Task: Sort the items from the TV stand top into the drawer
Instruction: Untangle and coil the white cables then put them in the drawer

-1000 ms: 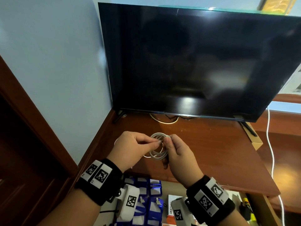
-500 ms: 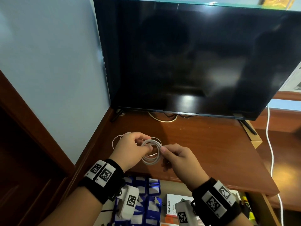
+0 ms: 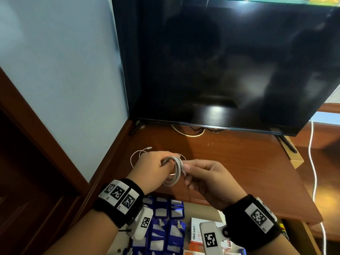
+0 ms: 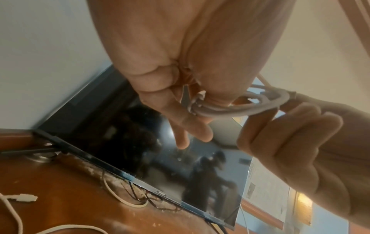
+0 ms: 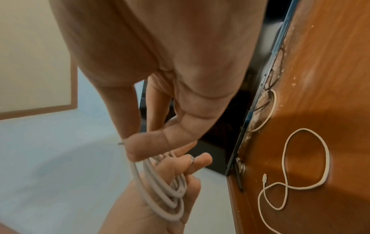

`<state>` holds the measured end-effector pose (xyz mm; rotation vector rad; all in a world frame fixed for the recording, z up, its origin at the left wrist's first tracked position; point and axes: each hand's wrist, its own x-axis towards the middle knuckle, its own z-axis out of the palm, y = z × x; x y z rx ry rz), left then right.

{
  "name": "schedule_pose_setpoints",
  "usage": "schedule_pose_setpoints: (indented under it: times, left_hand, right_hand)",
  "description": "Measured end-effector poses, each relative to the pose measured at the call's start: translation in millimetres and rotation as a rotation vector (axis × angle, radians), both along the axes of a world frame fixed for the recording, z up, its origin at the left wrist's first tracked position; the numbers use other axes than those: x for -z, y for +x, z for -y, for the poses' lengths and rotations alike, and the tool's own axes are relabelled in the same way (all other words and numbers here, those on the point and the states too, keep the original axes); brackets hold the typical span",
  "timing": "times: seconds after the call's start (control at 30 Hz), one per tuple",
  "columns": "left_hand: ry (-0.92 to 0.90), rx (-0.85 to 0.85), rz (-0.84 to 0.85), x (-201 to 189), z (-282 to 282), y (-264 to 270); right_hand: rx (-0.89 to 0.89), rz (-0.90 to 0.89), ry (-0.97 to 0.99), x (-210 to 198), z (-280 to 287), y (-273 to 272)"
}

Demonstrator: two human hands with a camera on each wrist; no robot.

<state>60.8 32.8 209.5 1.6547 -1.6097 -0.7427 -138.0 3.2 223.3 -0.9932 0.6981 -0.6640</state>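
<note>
A coiled white cable (image 3: pixel 174 172) hangs in the air above the front of the wooden TV stand top (image 3: pixel 239 162). My left hand (image 3: pixel 156 170) grips the coil on its left side; the loops (image 5: pixel 166 193) lie across its palm. My right hand (image 3: pixel 202 173) pinches the cable's plug end (image 3: pixel 184 171) at the coil's right side, thumb on top (image 5: pixel 148 145). A second, loose white cable (image 5: pixel 288 174) lies on the stand behind my left hand, its plug (image 3: pixel 149 148) pointing right. The open drawer (image 3: pixel 206 210) shows below the stand's front edge.
A large black TV (image 3: pixel 220 61) fills the back of the stand, with wires (image 3: pixel 187 132) under it. The drawer holds several blue-and-white packets (image 3: pixel 165 229) and a white box (image 3: pixel 195 232). A cardboard box (image 3: pixel 294 157) sits at the right; a white cord (image 3: pixel 314 172) hangs beside it.
Both hands have come down and toward me with the coil. The coil has turned more edge-on, and the loose cable behind the left hand has come into sight.
</note>
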Motion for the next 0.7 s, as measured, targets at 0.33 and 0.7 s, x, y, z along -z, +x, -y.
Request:
schedule_pose_setpoints:
  times: [0.33,0.7]
  left_hand:
    - [-0.014,-0.035,0.284,7,-21,25]
    - [-0.159,-0.123,0.268,10,-37,55]
  right_hand:
    - [-0.055,-0.074,0.018,19,-5,31]
    - [-0.114,0.086,0.137,19,-6,59]
